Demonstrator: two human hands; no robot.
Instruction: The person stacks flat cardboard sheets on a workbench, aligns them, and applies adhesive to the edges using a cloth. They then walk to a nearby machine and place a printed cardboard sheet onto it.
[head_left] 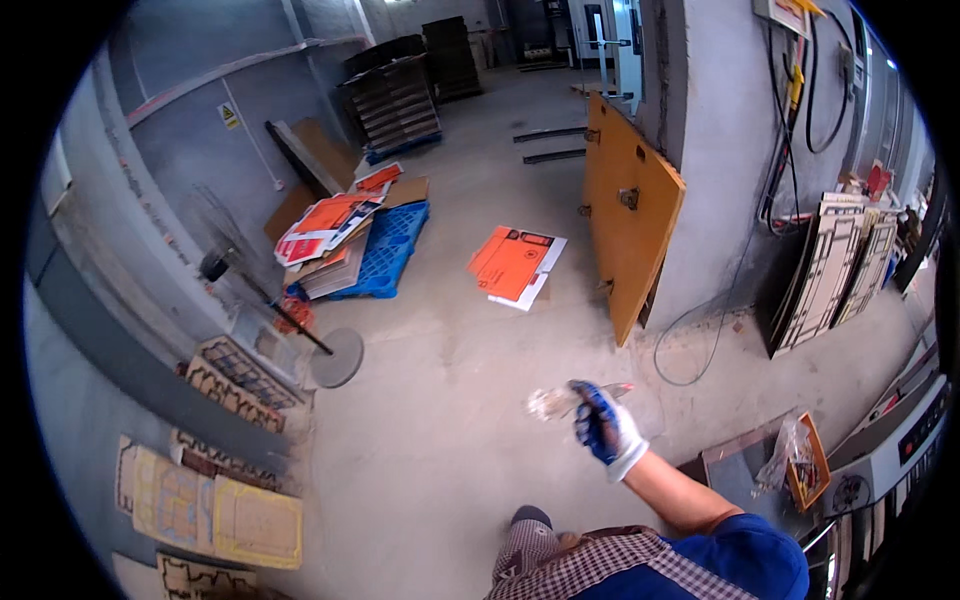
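Observation:
My right hand (606, 428), in a white glove with blue coating, reaches out over the floor with its fingers closed. They grip a brush-like tool (550, 403) with a pale, frayed end sticking out to the left. A narrow reddish end shows on the right side of the fingers. The tool is blurred, so its exact kind is unclear. My left hand is out of the picture. Beyond the hand, an orange and white printed cardboard sheet (512, 266) lies flat on the floor.
A blue pallet (395, 250) with stacked printed sheets stands at the left, near a pedestal fan's round base (337, 358). An orange-brown board on casters (630, 215) leans by the pillar. Cutting-die boards (825, 265) rest against the wall. A wooden tray (812, 465) sits at lower right.

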